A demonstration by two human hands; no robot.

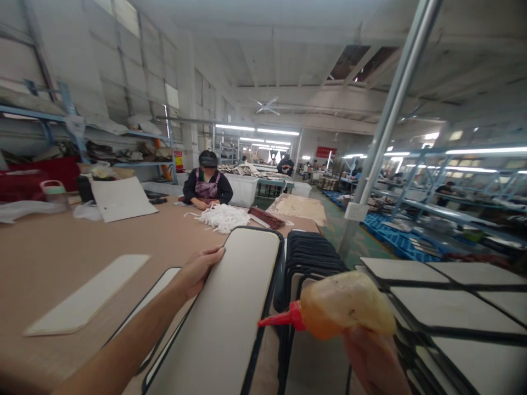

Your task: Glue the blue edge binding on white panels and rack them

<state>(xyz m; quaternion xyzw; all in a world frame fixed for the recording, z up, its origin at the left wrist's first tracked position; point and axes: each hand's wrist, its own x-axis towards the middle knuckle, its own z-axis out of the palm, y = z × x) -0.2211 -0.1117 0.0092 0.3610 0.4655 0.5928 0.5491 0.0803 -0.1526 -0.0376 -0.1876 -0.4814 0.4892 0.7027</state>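
Left hand: left hand [200, 269] is laid on the left edge of a long white rounded panel with black piping [222, 312], thumb on top and fingers curled over the rim, so the edge is gripped.
Right hand: right hand [373, 359] is closed around the base of a soft yellowish squeeze bottle with a red nozzle [343, 304]; only part of the hand is seen at the lower edge.
Bottle position: held above the table to the right of the panel, red tip pointed left toward the panel's right edge, apart from it.
Panel position: laid lengthwise on the brown cardboard-covered worktable [61, 258], directly ahead of the person.
Second panel: a similar black-edged white panel [162, 280] is partly covered by the left forearm, just left of the held one.
Flat blank: a plain white rounded strip [88, 296] is placed further left on the table.
Stack: black-trimmed pieces stood on edge [313, 258] are set just right of the held panel.
Right rack: more white panels with black borders [444, 296] are laid flat at the right.
Far end: a seated person in a dark top and apron [207, 186] is at work beside a heap of white strips [222, 216].
Background: a white sheet [121, 198] is lying on the table near blue shelving [61, 115].
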